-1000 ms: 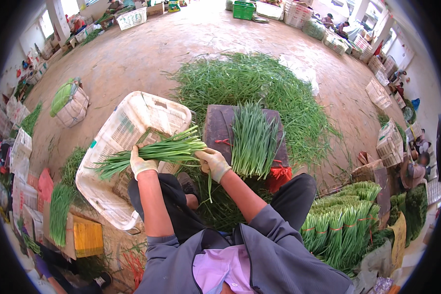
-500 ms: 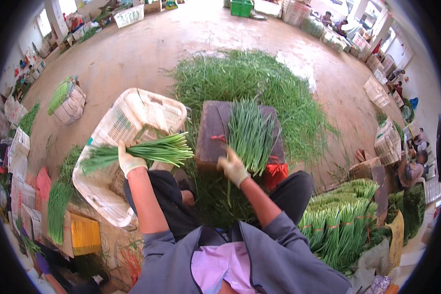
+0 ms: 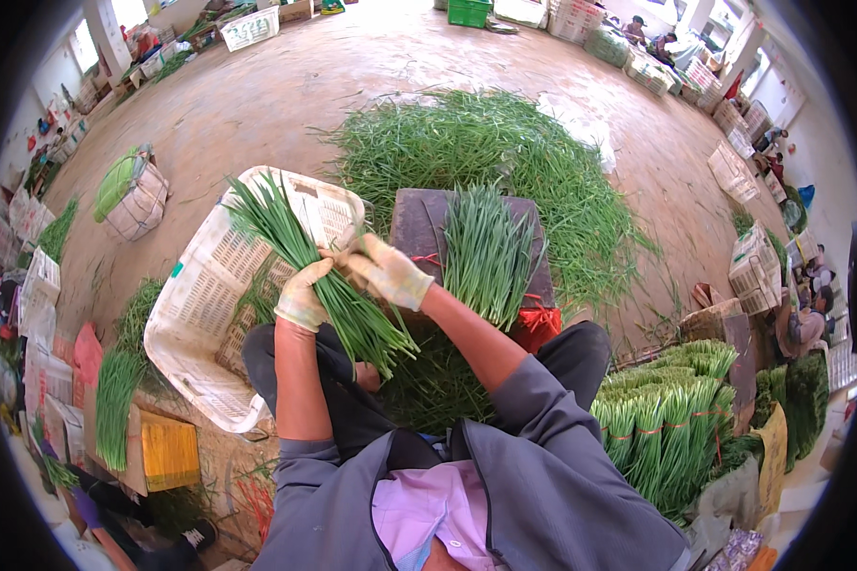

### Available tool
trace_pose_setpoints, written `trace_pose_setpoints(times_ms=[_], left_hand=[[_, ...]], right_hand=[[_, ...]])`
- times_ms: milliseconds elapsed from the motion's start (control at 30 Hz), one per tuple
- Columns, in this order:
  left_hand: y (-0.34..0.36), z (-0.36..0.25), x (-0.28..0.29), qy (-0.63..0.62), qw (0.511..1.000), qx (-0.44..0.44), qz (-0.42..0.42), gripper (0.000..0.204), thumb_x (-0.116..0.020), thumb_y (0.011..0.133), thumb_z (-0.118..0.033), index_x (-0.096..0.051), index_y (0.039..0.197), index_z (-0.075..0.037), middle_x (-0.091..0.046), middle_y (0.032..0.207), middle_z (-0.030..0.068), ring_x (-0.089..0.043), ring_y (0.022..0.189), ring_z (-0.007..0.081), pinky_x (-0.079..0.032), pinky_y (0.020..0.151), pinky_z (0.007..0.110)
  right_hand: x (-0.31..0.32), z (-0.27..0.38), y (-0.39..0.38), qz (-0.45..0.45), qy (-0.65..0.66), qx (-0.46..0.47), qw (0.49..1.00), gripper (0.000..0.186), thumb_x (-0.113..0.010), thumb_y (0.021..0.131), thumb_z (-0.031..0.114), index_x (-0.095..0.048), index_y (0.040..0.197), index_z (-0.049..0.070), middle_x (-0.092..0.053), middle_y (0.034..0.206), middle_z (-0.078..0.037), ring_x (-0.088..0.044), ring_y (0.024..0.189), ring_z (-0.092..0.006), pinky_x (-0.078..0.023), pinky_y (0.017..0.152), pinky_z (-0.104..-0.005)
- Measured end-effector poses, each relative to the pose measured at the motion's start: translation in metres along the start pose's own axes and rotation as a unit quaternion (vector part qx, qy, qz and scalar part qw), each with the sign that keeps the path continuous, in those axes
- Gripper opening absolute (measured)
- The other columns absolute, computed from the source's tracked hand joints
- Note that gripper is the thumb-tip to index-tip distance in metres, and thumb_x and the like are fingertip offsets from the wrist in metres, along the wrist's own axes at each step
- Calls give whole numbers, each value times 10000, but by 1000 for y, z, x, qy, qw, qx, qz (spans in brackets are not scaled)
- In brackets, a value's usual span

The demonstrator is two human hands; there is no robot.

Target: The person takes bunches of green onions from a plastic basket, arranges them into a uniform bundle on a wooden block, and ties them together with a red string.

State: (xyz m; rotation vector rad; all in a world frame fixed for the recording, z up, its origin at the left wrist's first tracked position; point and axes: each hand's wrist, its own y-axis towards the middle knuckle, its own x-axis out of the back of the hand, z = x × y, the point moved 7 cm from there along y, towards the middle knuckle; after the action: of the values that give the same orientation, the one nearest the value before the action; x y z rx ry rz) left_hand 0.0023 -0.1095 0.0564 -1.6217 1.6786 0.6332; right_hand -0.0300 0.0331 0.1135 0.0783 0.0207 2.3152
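My gloved left hand (image 3: 304,297) is closed around the middle of a bunch of green chives (image 3: 344,307), held tilted over the near right part of a white plastic crate (image 3: 183,328). My gloved right hand (image 3: 388,272) is right beside the bunch, fingers bent toward it; its fingertips are blurred, so I cannot tell whether they grip any stalks. To the right, a second pile of chives (image 3: 487,255) lies on a dark box (image 3: 412,221) in front of me. Red ties (image 3: 539,319) hang at the box's near right corner.
Loose green leaves (image 3: 581,233) cover the floor behind and beside the box. Tied bunches of chives (image 3: 662,419) stand at my right. On my left are a yellow-sided box (image 3: 169,451) and more chives (image 3: 116,404). A wrapped bale (image 3: 135,198) sits farther left; other people work along the walls.
The bunch in my left hand has swung from lying sideways to slanting, its left end now pointing up and away. My right hand has moved from the dark box leftward to the bunch.
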Motion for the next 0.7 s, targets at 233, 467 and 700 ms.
trace_pose_setpoints(times_ms=[233,467,700], left_hand=[[-6,2,-34,18,997,-36,68,314,-682,869,-139,-615,1152,-19,-650,1214,223,-629,1121,342,-507,995,448],[0,-12,15,-14,987,-143,-68,266,-655,940,-135,-585,1190,-77,-677,1025,129,-650,945,302,-545,833,440],[12,-16,-7,-93,979,-182,-6,370,-632,967,-177,-532,1311,-81,-563,842,22,-563,823,186,-501,808,398]], right_hand=[[-25,-30,5,75,104,-16,992,126,-543,1007,171,-517,1075,69,-526,781,1,-478,580,-86,-403,513,-258],[-17,-6,-14,89,11,-26,996,402,-643,916,91,-531,1298,31,-604,849,-24,-576,602,-84,-480,541,-247],[23,-32,-42,-34,-112,-53,992,258,-635,928,168,-660,1131,12,-702,835,-97,-624,610,-161,-507,601,-312]])
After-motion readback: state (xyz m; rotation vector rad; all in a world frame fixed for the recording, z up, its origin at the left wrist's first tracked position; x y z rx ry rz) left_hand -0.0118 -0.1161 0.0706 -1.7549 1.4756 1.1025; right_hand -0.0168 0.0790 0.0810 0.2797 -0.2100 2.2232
